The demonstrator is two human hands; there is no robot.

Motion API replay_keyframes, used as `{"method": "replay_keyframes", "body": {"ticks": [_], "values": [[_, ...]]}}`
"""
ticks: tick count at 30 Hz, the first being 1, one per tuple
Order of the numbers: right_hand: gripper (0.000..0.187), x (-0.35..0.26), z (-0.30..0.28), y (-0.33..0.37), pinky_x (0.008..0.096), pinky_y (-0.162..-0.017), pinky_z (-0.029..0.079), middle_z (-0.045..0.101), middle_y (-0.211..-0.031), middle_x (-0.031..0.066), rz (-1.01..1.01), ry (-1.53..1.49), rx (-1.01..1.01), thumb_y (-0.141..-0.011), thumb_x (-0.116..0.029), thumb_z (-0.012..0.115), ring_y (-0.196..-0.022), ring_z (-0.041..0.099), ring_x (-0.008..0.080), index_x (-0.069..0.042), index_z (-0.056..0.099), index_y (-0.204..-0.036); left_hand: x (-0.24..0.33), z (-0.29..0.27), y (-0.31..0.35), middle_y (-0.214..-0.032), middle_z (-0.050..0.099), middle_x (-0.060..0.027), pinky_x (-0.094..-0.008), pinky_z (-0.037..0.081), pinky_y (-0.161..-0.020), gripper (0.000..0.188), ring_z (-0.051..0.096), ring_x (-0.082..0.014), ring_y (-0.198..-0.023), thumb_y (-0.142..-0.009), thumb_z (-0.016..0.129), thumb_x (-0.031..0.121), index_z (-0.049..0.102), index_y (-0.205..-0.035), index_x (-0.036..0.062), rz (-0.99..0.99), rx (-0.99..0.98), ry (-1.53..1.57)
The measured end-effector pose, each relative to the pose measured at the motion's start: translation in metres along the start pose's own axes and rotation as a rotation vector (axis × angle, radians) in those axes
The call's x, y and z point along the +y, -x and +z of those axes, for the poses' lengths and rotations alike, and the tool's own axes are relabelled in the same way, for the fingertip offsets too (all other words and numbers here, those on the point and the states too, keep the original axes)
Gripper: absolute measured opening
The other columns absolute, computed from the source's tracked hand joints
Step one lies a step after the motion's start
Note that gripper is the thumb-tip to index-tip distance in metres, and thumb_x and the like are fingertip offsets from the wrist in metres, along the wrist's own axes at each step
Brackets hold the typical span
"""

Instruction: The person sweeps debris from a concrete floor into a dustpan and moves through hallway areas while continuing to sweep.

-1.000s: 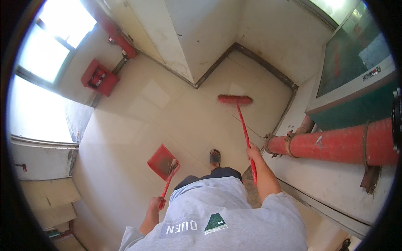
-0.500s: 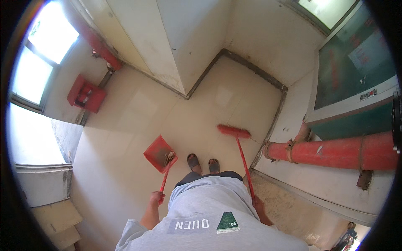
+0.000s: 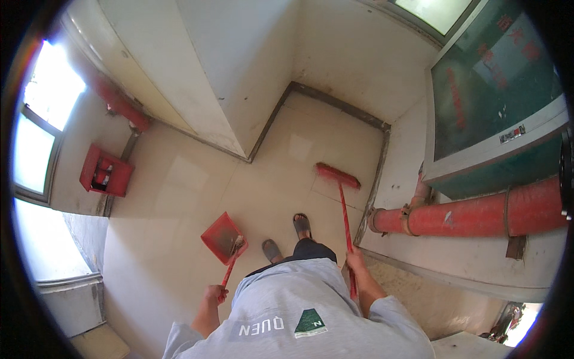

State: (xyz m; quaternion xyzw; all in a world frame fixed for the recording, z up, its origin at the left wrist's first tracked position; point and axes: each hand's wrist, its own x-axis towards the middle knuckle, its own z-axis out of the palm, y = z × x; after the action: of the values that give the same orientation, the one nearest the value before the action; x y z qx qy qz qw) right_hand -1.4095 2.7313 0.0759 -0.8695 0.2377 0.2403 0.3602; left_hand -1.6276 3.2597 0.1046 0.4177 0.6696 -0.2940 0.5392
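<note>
My left hand (image 3: 216, 294) is closed round the handle of a red dustpan (image 3: 216, 237), which is held out to the left of my feet. Some greyish debris (image 3: 238, 242) lies in the pan near its handle end. On the right, my right hand (image 3: 356, 259) grips the red shaft of a broom (image 3: 345, 218). Its red bristle head (image 3: 338, 175) is at the tiled floor ahead, close to the right wall. My sandalled feet stand between the two tools, the right one further forward.
A thick red pipe (image 3: 466, 214) runs along the right wall beneath a glass-fronted cabinet (image 3: 490, 90). A wall corner (image 3: 248, 157) juts into the floor ahead. At the left wall stands a red box (image 3: 107, 172) holding extinguishers, below another red pipe (image 3: 122, 107).
My right foot has stepped forward. My right hand has come further up into view along the broom shaft. The dustpan sits slightly lower and further left in the picture.
</note>
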Motion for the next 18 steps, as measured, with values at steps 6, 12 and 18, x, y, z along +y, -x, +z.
{"method": "replay_keyframes", "body": {"ticks": [6, 12, 18], "values": [[0.017, -0.093, -0.056, -0.116, 0.0355, -0.039, 0.041, 0.055, -0.060, 0.0093, 0.155, -0.377, -0.083, -0.090, -0.009, 0.049, -0.043, 0.052, 0.0193, -0.005, 0.061, -0.101, 0.006, 0.015, -0.002, -0.063, 0.061, -0.0129, -0.0290, 0.039, -0.036, 0.018, 0.050, -0.0173, -0.042, -0.091, 0.055, 0.013, 0.060, -0.084, -0.0026, 0.071, 0.064, 0.016], [0.006, -0.163, -0.118, -0.214, 0.0351, -0.030, 0.035, 0.051, -0.056, 0.0096, 0.196, -0.585, -0.026, -0.087, -0.006, 0.048, -0.037, 0.047, 0.0196, -0.005, 0.054, -0.086, 0.018, 0.027, 0.026, -0.064, 0.061, -0.0115, -0.0296, 0.040, -0.039, 0.014, 0.051, -0.0178, -0.044, -0.090, 0.054, 0.013, 0.058, -0.090, -0.0005, 0.536, -0.039, -0.230], [0.011, -0.197, -0.165, -0.369, 0.0411, -0.031, 0.037, 0.050, -0.053, 0.0135, 0.072, -0.339, -0.011, -0.081, -0.002, 0.049, -0.037, 0.048, 0.0271, 0.001, 0.052, -0.070, 0.042, 0.063, 0.050, -0.066, 0.061, -0.0102, -0.0286, 0.039, -0.040, 0.012, 0.051, -0.0165, -0.046, -0.091, 0.052, 0.014, 0.057, -0.095, 0.0033, -0.008, 0.033, 0.227]]}}
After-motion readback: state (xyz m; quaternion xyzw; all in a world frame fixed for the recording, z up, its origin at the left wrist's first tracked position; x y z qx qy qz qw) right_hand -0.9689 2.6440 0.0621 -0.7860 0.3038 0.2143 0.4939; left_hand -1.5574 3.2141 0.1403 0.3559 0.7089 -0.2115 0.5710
